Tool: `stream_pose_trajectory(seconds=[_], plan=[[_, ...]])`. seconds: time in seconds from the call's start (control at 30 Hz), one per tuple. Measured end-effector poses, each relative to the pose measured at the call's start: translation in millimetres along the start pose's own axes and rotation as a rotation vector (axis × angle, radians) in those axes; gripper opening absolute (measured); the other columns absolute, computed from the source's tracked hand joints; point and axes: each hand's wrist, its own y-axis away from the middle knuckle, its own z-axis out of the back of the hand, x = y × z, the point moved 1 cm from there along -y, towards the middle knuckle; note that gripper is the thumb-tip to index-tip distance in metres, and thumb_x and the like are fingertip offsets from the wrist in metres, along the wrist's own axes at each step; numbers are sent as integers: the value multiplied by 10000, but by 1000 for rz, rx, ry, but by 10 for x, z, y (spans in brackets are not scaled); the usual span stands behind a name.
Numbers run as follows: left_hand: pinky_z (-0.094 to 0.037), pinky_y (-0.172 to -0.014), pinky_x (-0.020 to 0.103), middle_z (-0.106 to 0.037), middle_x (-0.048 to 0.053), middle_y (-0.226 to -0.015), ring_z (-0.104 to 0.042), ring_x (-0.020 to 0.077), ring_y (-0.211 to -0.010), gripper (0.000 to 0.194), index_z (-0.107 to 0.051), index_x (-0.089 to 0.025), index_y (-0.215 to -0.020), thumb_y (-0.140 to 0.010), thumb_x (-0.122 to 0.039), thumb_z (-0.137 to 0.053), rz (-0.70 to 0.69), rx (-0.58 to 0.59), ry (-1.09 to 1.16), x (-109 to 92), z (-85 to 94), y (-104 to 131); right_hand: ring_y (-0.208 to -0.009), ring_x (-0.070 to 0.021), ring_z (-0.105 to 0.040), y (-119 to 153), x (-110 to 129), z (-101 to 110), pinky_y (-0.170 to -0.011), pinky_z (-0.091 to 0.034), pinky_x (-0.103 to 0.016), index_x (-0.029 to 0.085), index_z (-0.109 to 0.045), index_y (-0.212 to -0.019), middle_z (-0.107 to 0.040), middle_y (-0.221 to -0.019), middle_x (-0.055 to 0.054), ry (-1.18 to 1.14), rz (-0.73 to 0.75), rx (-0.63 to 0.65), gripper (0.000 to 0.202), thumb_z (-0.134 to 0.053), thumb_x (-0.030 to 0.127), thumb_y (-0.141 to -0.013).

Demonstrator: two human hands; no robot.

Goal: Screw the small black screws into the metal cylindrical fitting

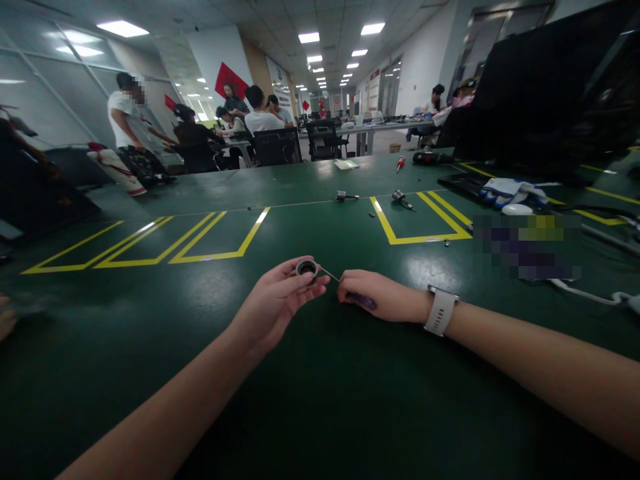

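My left hand (280,297) is closed around a small round metal ring (307,268) with a dark hollow middle, its opening turned towards me. In my right hand (373,293) is a screwdriver (361,301) with a dark purple handle, gripped in the closed fingers. Its thin shaft slants up to the left and ends beside the ring; whether the tip touches it I cannot tell. Both hands are held just above the green table (300,413).
Beyond the hands lie two metal parts with shafts (345,196) (400,197), a red screwdriver (401,163) and a dark power tool (431,158). Yellow tape (215,257) marks the table. Gloves (513,192) and a white cable (590,295) are on the right. Several people sit or stand behind.
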Motion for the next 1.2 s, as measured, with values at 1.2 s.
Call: stream_pose_trajectory(seconds=[1.2], plan=[[-477,-914,313,-693,71,-1044,-626,208,-991,311,-691,-169,-951,-655,-75,-697,110,27,-122,169,-133,85,-484,-105,-428,509,37,217,-489,-326,-260,183,-527,-562,-461,-503,38,-395,-578,-678,394,-492,438,-861]])
